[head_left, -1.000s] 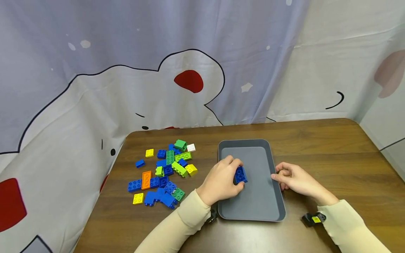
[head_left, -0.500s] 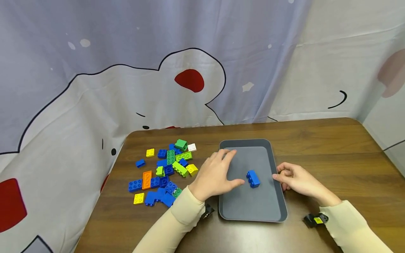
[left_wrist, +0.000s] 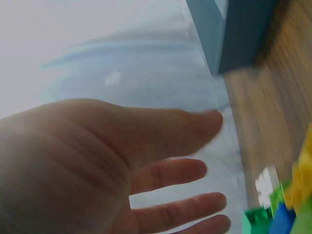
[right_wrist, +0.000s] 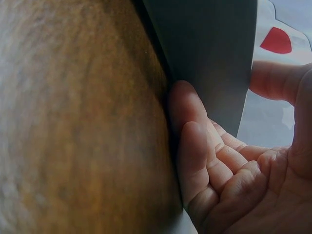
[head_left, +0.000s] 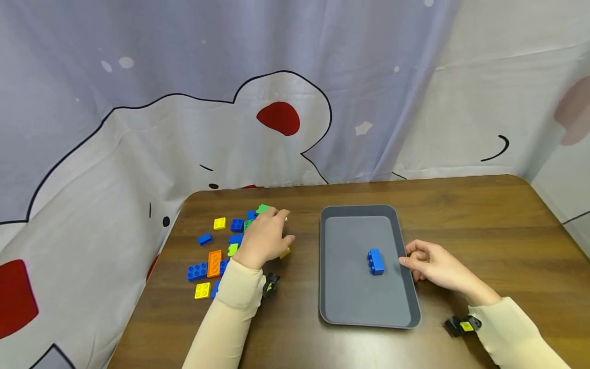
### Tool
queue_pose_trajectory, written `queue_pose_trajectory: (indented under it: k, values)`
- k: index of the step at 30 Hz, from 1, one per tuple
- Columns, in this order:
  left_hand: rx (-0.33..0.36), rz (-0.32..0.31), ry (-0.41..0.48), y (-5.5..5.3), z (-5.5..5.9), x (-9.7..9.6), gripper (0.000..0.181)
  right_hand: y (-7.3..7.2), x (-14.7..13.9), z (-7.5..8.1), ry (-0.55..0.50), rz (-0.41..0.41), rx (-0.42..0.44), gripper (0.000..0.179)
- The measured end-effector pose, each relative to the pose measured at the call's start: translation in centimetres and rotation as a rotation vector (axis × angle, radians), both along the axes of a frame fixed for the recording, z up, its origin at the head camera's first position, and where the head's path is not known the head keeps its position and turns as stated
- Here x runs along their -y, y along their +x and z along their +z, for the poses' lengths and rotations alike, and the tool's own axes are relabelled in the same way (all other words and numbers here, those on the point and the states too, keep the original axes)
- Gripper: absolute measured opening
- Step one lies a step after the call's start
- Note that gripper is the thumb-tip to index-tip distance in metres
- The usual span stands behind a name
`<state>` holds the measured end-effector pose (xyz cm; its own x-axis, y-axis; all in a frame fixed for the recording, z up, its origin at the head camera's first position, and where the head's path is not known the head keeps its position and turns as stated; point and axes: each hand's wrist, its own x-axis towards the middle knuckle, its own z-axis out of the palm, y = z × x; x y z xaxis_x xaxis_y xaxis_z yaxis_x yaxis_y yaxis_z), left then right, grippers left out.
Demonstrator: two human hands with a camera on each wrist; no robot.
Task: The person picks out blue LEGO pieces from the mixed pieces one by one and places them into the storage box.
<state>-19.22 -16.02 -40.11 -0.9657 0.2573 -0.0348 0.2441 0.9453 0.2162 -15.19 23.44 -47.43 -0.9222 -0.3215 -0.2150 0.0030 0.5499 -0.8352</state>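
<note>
A blue toy building brick lies on its side in the grey tray, its studs turned to the left. My left hand hovers over the heap of loose bricks left of the tray, partly hiding them. In the left wrist view the fingers and thumb of this hand are apart, with nothing between them. At the tray's right edge, my right hand pinches the rim. Seen from the right wrist, its thumb is at the rim and its curled fingers are against the outer wall.
Around the left hand lie a yellow brick, an orange brick, blue bricks and a green brick. A printed curtain hangs behind the wooden table.
My left hand has let go of the blue brick in the tray and moved left over the heap. The brick has tipped onto its side. My right hand stays on the rim.
</note>
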Motion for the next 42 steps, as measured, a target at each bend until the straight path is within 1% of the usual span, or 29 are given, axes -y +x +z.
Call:
queue_pose_trajectory:
  k: [3,8,13,18,20,23,27,31,33,37,42]
  values:
    - [0.03,0.035,-0.033,-0.5,-0.2,0.9,0.054,0.1,-0.1,0.0,-0.003,-0.003,-0.003,0.043]
    - [0.089,0.063,-0.07,-1.2,-0.6,2.0,0.041,0.2,-0.2,0.0,0.003,-0.01,-0.004,0.043]
    - [0.141,0.087,-0.09,-1.7,-1.1,2.7,0.036,0.2,-0.1,0.0,0.004,-0.011,-0.01,0.044]
    - [0.18,0.121,-0.123,-1.9,-1.4,3.0,0.03,0.2,0.1,0.1,0.007,-0.011,-0.009,0.046]
    - [0.193,0.135,-0.139,-2.0,-1.4,3.0,0.03,0.2,0.1,0.1,0.007,-0.009,-0.006,0.046]
    - [0.194,0.143,-0.156,-2.1,-1.6,3.2,0.029,0.1,0.2,0.2,0.007,-0.006,-0.004,0.046]
    - [0.182,0.14,-0.164,-2.1,-1.6,3.4,0.027,0.0,0.3,0.2,0.006,-0.002,-0.009,0.045]
    - [0.153,0.134,-0.157,-1.9,-1.2,3.6,0.027,-0.1,0.3,0.1,-0.003,0.001,-0.009,0.044]
    - [0.12,0.13,-0.146,-1.7,-0.9,3.7,0.027,-0.2,0.4,0.0,-0.009,0.001,-0.008,0.043]
    - [0.028,0.111,-0.098,-1.1,-0.1,3.4,0.024,-0.1,0.3,-0.1,-0.005,-0.001,-0.008,0.042]
    - [-0.076,0.035,-0.007,-0.3,0.8,2.3,0.022,0.0,0.1,-0.2,0.013,0.001,-0.009,0.041]
